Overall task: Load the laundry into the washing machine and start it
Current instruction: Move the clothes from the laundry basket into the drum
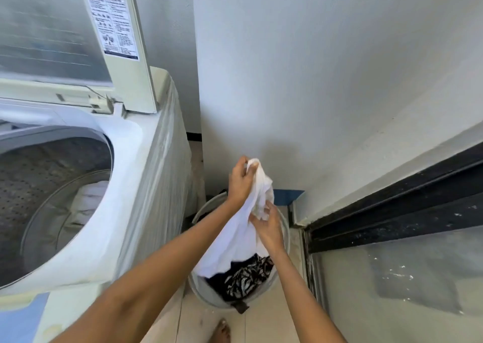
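White plaster walls meet in a corner at twelve o'clock, and pale floor tiles (264,324) run along the bottom of the view. From nine to seven o'clock stands a top-loading washing machine (146,175) with its lid (78,29) raised upright; an instruction sticker (111,22) is stuck near the lid's right edge. Inside the perforated steel drum (28,186) lies some white laundry (90,199), low against the drum's right side.

Just right of the machine, around six o'clock from the centre, a round grey laundry basket (283,235) sits on the floor. It holds a dark garment with a black-and-white pattern (248,274). Above the basket hangs a white cloth (235,235), its lower part draping down into the basket.

The left hand (241,179) is raised at the centre of the view, fingers clenched around the top end of the white cloth. The right hand (269,225) is lower, at about five o'clock from the left, its fingers pinching a bunched fold of the same cloth.

A blue object (287,196) lies against the wall behind the basket. From three to five o'clock runs a dark sliding-door track (392,212) above a glass panel (392,277). A bare foot (220,331) shows at six o'clock on the tiles.
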Available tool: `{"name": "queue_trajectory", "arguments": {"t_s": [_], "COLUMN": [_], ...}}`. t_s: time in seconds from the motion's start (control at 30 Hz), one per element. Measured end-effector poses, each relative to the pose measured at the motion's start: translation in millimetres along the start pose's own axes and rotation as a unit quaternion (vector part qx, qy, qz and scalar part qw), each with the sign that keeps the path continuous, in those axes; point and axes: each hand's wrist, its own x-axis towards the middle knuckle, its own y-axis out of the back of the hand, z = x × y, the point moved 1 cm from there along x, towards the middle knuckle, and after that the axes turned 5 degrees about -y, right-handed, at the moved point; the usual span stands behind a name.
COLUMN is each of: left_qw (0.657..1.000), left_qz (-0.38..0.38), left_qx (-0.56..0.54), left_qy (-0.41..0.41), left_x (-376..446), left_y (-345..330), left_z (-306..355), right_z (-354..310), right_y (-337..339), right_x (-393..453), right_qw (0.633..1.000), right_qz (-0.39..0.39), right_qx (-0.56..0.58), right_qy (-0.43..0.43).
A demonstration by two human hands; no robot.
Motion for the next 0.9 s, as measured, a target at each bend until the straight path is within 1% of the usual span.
{"name": "queue_trajectory", "arguments": {"t_s": [0.07,0.13,0.23,0.3,0.33,0.37,0.43,0.47,0.5,0.53,0.57,0.6,0.63,0.67,0.7,0.73,0.77,0.8,0.83,0.87,0.9], "left_qw": [0.999,0.996,0.994,0.991,0.989,0.986,0.98,0.976,0.97,0.962,0.952,0.946,0.941,0.941,0.944,0.957,0.975,0.987,0.983,0.97,0.964], "left_qz": [-0.037,-0.079,-0.101,-0.115,-0.122,-0.127,-0.138,-0.145,-0.154,-0.172,-0.195,-0.213,-0.216,-0.204,-0.176,-0.135,-0.095,-0.08,-0.091,-0.117,-0.138], "left_qx": [-0.037,-0.026,0.001,-0.002,-0.01,-0.023,-0.057,-0.077,-0.104,-0.125,-0.145,-0.161,-0.181,-0.188,-0.185,-0.149,-0.08,0.023,0.126,0.195,0.219], "left_qy": [-0.002,0.013,0.051,0.073,0.087,0.101,0.131,0.144,0.156,0.169,0.183,0.186,0.187,0.195,0.211,0.209,0.184,0.139,0.101,0.08,0.056], "left_x": [11,10,-2,-7,-9,-9,-8,-7,-5,-4,-2,0,1,2,4,7,10,12,11,8,5], "left_y": [2,5,13,20,22,24,25,25,26,27,28,30,33,35,37,40,44,49,53,57,58], "left_z": [13,15,-5,-17,-18,-16,-4,4,11,18,25,29,34,36,35,31,24,14,9,6,7], "right_z": [2,7,16,18,17,16,15,18,19,21,23,20,15,6,-2,-13,-25,-38,-52,-66,-81], "right_y": [-7,-17,-29,-32,-31,-29,-19,-13,-6,-1,3,7,11,15,19,26,33,39,45,50,55], "right_x": [-4,-13,-23,-23,-23,-22,-18,-15,-12,-9,-4,-2,-1,-2,-4,-6,-8,-10,-13,-16,-21], "right_qw": [0.996,0.986,0.978,0.971,0.966,0.959,0.948,0.953,0.967,0.977,0.977,0.972,0.972,0.978,0.985,0.986,0.982,0.977,0.976,0.98,0.983], "right_qz": [0.002,-0.011,0.002,0.049,0.096,0.152,0.253,0.267,0.248,0.204,0.154,0.118,0.111,0.117,0.134,0.155,0.172,0.176,0.166,0.151,0.138], "right_qx": [0.092,0.167,0.208,0.234,0.239,0.235,0.186,0.132,0.049,-0.051,-0.136,-0.188,-0.193,-0.154,-0.091,-0.019,0.053,0.111,0.131,0.115,0.085], "right_qy": [-0.015,-0.028,-0.016,-0.012,-0.02,-0.034,-0.057,-0.048,-0.018,0.018,0.051,0.072,0.076,0.076,0.067,0.054,0.048,0.049,0.054,0.065,0.084]}}
